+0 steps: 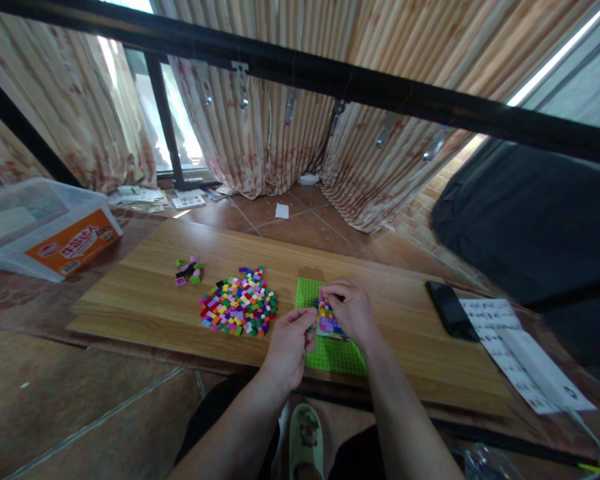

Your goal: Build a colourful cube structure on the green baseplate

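A green studded baseplate (330, 353) lies on a low wooden board (145, 300). A block of small multicoloured bricks (326, 319) stands on it. My right hand (353, 310) curls over the top of that block, fingers pinched on the bricks. My left hand (290, 343) rests against the plate's left edge, fingers closed, touching the side of the block. A heap of loose coloured bricks (240, 310) lies just left of the plate. A smaller cluster of bricks (189, 270) sits further left.
A black phone (450, 310) and printed paper sheets (520, 353) lie at the board's right end. A clear plastic bin with an orange label (45, 230) stands on the tiled floor at left. Curtains and a black rail are behind. My slipper (305, 440) shows below.
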A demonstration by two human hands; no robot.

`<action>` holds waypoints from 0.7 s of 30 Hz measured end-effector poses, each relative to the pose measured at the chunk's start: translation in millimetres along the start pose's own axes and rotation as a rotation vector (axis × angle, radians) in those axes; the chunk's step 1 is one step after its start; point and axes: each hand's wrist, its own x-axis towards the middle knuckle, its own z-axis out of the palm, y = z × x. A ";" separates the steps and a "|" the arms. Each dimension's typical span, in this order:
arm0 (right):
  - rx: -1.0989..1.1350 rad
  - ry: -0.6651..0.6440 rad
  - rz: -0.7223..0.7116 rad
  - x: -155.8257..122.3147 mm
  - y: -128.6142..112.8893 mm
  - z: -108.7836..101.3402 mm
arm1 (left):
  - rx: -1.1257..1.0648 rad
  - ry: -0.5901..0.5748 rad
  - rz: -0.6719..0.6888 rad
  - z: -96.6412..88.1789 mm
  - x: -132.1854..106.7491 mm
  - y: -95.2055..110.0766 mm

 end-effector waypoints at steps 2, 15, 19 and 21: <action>0.009 0.004 0.026 0.2 0.4 0.1 | -0.004 0.000 0.005 0.2 -0.3 0.0; 0.077 -0.024 0.136 2.0 7.1 3.1 | -0.007 0.019 0.004 -0.9 -0.4 -2.1; 0.097 -0.027 0.156 2.4 8.6 4.3 | 0.006 0.022 0.004 -1.0 -0.6 -3.0; 0.112 -0.027 0.166 1.9 10.5 4.7 | 0.013 0.025 -0.001 -1.6 -0.6 -3.4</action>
